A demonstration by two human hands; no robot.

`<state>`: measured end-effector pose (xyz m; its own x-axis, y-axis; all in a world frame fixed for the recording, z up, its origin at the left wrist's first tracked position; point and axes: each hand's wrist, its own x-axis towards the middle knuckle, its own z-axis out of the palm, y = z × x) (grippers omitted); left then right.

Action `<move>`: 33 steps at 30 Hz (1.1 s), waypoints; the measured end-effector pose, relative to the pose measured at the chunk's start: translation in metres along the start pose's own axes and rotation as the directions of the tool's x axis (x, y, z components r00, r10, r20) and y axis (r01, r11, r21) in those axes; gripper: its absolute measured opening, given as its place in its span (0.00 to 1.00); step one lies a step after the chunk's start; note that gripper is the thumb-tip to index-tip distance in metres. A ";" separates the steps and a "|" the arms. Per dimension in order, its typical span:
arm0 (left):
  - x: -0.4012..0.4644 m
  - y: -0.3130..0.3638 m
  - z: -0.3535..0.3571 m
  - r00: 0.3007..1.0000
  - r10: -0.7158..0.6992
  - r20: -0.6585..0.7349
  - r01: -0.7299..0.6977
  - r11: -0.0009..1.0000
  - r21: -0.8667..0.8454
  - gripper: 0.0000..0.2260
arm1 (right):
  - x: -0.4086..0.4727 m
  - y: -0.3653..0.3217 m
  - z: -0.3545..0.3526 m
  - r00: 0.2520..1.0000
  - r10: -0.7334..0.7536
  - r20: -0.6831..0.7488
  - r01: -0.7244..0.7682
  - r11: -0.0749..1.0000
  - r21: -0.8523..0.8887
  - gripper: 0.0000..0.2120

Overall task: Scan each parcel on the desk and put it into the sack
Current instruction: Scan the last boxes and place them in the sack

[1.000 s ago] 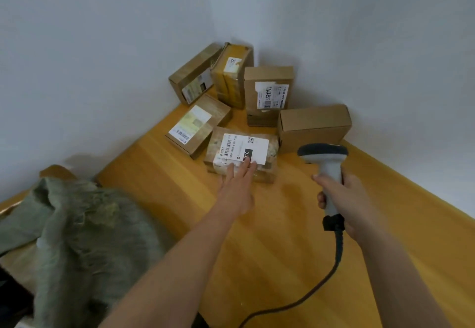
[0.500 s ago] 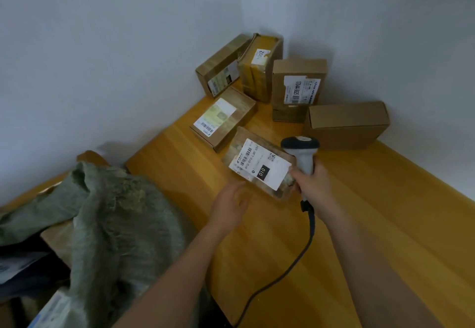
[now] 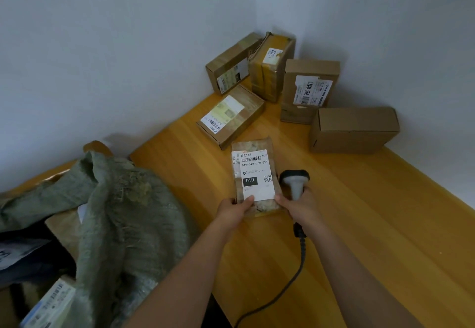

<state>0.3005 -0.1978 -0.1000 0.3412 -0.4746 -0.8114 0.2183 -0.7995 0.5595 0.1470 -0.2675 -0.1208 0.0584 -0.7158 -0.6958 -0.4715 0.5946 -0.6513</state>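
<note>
2 hands meet on the taped parcel (image 3: 254, 178): your left hand (image 3: 232, 212) pinches its near left corner, and your right hand (image 3: 299, 205) grips the scanner (image 3: 295, 182) while a finger touches the parcel's near right corner. Its label faces up, lifted above the desk (image 3: 359, 212). 5 more parcels sit in the far corner; the flat labelled box (image 3: 231, 117) lies nearest. Your green sack (image 3: 123, 214) slumps at the left.

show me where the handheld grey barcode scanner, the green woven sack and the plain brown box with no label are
Handheld grey barcode scanner (image 3: 295, 182), head view, on its neck.
Green woven sack (image 3: 133, 214), head view, on its bunched cloth.
Plain brown box with no label (image 3: 357, 123), head view, on its top.
</note>
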 end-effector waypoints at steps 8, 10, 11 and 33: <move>-0.003 -0.002 0.006 0.998 -0.040 0.038 0.044 0.994 -0.099 0.33 | 0.009 0.009 -0.009 0.998 0.015 -0.056 -0.013 0.999 0.031 0.29; -0.003 -0.002 0.010 0.999 -0.025 0.034 0.030 0.991 -0.129 0.34 | 0.011 0.011 -0.014 0.997 0.042 -0.066 -0.039 0.998 0.057 0.28; -0.004 -0.001 0.012 0.999 -0.025 0.024 0.028 0.987 -0.156 0.35 | 0.010 0.011 -0.016 0.997 0.048 -0.062 -0.044 0.997 0.064 0.28; -0.068 0.031 -0.021 0.995 0.102 -0.004 -0.094 0.895 -0.436 0.34 | -0.194 -0.145 -0.082 0.918 -0.392 0.066 0.357 0.887 0.293 0.15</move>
<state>0.3031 -0.1825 -0.0243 0.3650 -0.5525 -0.7493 0.5622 -0.5107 0.6505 0.1323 -0.2449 0.1329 0.2964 -0.8656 -0.4036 -0.1394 0.3789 -0.9149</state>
